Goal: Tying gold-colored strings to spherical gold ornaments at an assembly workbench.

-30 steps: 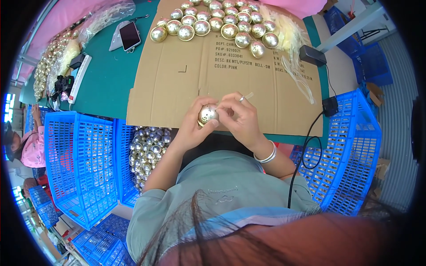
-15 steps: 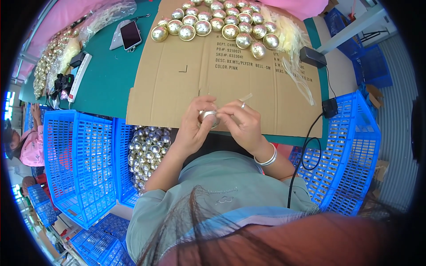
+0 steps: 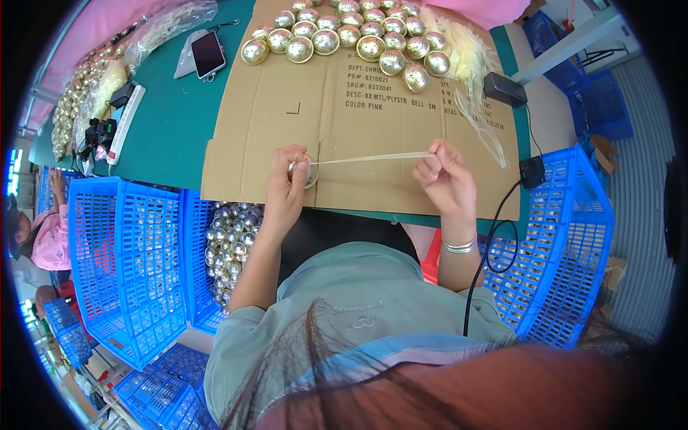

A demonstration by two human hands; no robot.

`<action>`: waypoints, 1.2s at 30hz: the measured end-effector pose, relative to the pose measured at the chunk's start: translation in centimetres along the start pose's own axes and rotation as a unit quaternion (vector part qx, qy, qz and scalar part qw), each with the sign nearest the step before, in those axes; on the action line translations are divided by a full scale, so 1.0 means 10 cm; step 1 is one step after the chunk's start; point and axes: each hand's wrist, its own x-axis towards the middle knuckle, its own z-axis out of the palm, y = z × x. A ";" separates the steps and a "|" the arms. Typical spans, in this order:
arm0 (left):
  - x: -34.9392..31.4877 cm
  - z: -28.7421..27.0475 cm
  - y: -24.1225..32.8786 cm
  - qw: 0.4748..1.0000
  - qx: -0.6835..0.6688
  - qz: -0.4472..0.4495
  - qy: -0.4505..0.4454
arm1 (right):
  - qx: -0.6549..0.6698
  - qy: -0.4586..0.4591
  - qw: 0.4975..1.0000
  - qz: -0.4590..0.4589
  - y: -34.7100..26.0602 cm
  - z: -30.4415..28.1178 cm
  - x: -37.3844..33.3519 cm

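My left hand [image 3: 285, 183] is closed around a small shiny silver-gold bell [image 3: 311, 174], held over the near part of a flat cardboard sheet [image 3: 258, 143]. From the bell a thin, pale cream ribbon [image 3: 373, 157] stretches taut to the right. Its far end is pinched between the fingers of my right hand [image 3: 446, 175], which is raised and wears bracelets. How the ribbon joins the bell is hidden by my left fingers. Beyond my hands, several similar bells [image 3: 370, 48] sit grouped at the cardboard's far side. A bunch of loose cream ribbons [image 3: 467, 57] lies to their right.
Blue plastic crates stand left [image 3: 129, 258] and right [image 3: 559, 244]; one beside my left arm holds many bells [image 3: 233, 244]. A phone [image 3: 208, 56], a power strip [image 3: 127, 127] and a black box [image 3: 505, 90] rest on the table. A black cable [image 3: 476, 287] hangs near my right arm.
My hands have moved apart: the left went left with the bell, the right went right and up. The ribbon, earlier short and loose at my fingers, is now drawn out straight between them.
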 end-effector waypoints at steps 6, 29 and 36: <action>-0.04 0.06 0.13 0.997 0.058 -0.025 -0.032 | 0.122 0.120 0.985 -0.018 0.26 0.41 0.15; 0.07 0.32 0.50 0.919 -0.379 -0.110 -0.024 | -0.228 -0.030 0.973 0.005 0.56 0.63 0.25; 0.02 0.38 0.53 0.911 -0.398 -0.109 0.003 | -0.295 -0.009 0.955 -0.030 0.54 0.70 0.22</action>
